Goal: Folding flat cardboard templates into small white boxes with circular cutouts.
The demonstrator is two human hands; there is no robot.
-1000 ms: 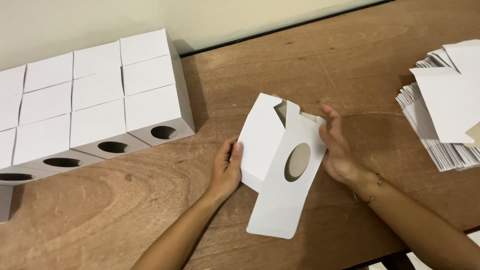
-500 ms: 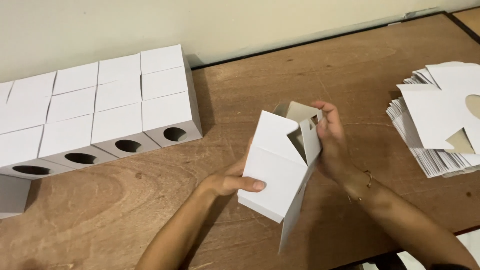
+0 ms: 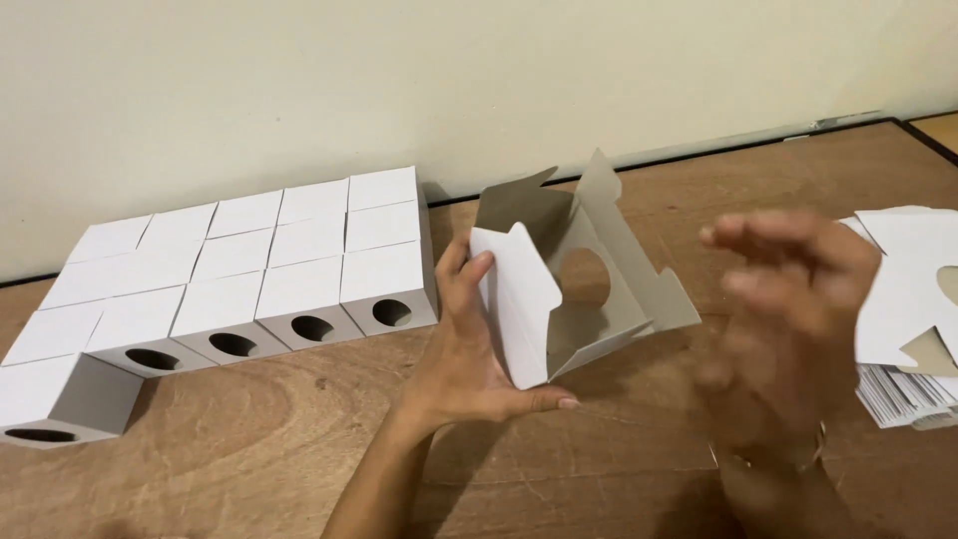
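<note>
Left hand point(image 3: 469, 344): palm cupped round the white outer face of a half-formed box point(image 3: 559, 294), fingers up its near wall, thumb stretched flat under the bottom corner. A support hold, not a pinch.

Box: held just above the table point(image 3: 249, 449), tilted, open end turned toward the camera. Grey inside shows, round window in the far wall, flaps point(image 3: 599, 185) splayed up and outward, none tucked.

Right hand point(image 3: 788, 309): blurred, open, fingers spread, holding nothing, clear of the box to its right.

Further out: left, folded boxes point(image 3: 289, 274) packed in rows against the wall, round holes facing forward. Right edge, a stack of flat blanks point(image 3: 908, 299).

Risks, as judged: one hand alone carries the box, so it could spring back flat or slip off the thumb. The loose flaps could crease if pressed in out of order. The right hand sits near the blanks; a wide sweep could knock the stack askew.
</note>
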